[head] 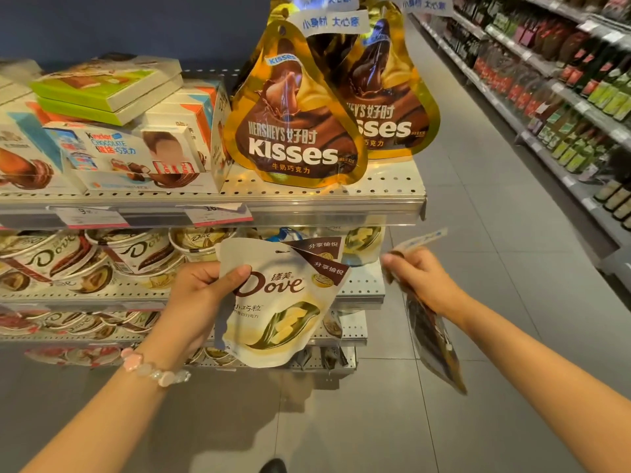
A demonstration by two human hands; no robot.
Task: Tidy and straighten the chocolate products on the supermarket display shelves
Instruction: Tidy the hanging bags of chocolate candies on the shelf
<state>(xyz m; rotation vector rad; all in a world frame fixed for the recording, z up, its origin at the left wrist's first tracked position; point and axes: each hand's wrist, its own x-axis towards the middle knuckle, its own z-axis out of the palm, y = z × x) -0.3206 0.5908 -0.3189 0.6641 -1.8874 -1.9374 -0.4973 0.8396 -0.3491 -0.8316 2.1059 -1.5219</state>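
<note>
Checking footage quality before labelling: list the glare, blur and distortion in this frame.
Head view: wide-angle bending curves the perforated metal top shelf and the aisle; glare streaks the front gold Hershey's Kisses pouch; the dark pouch in the right hand is motion-blurred; the cream Dove pouch reads sharply.

Even, fairly bright indoor lighting from overhead. Strong glare on the gold Kisses bags (300, 124) and white hotspots along the top shelf edge (239, 199). Soft shadow on the floor (478, 233) beneath the lowest shelf. Marked wide-angle bending at the frame edges. Motion blur on the dark pouch (433, 339); bottles (580, 97) at right soft, unfocused.
</note>
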